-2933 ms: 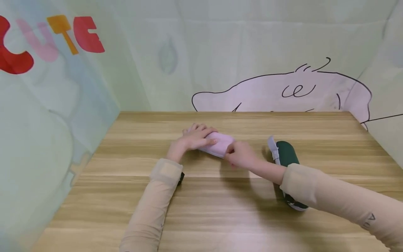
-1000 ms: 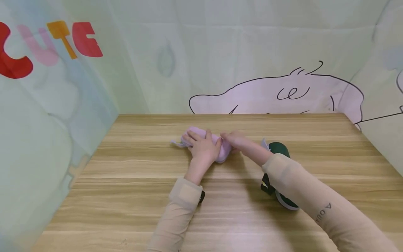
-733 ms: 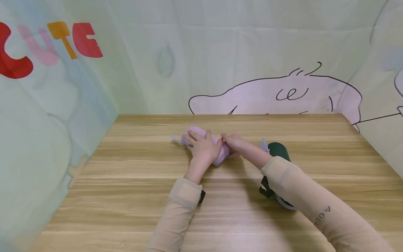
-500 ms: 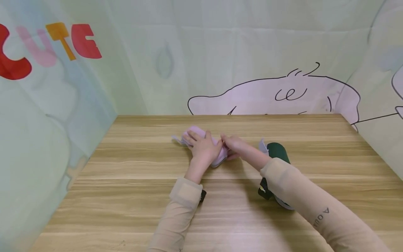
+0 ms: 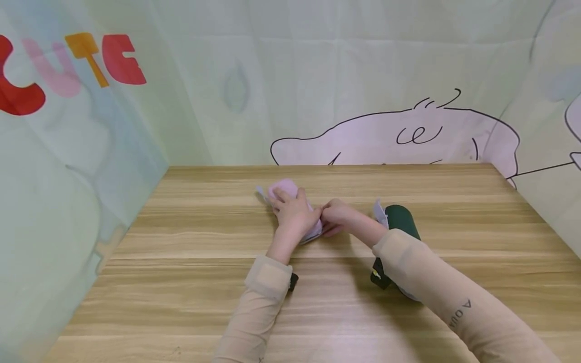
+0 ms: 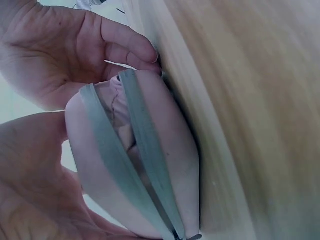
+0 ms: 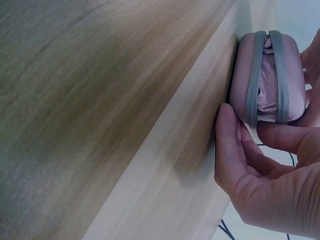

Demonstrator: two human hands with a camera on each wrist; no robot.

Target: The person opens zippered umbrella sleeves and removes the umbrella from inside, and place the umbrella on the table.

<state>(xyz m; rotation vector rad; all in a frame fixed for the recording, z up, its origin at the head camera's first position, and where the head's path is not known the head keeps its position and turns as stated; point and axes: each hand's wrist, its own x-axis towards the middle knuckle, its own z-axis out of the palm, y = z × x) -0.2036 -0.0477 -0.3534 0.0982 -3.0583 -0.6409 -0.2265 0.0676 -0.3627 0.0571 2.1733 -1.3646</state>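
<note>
A pink hard case [image 5: 283, 188] with a grey zip and a small strap at its far end lies on the wooden table. My left hand [image 5: 295, 217] holds it from above, fingers spread across the top and thumb along the right side. At the near end, my right hand [image 5: 338, 214] pinches the case between thumb and fingers. In the left wrist view, the grey zip [image 6: 142, 130] gapes, with pink lining showing between its two bands. The same opening shows in the right wrist view, where my right thumb [image 7: 280, 135] presses the lower end of the case.
To the right, partly under my right sleeve [image 5: 422, 267], lies a dark green case [image 5: 401, 219] with a pale strap [image 5: 380, 213] sticking up. The wooden tabletop [image 5: 204, 297] ends at a printed cloth backdrop [image 5: 204, 101].
The case has turned so its near end points more toward me, and my right hand has come slightly nearer with it. My left hand keeps its place on top.
</note>
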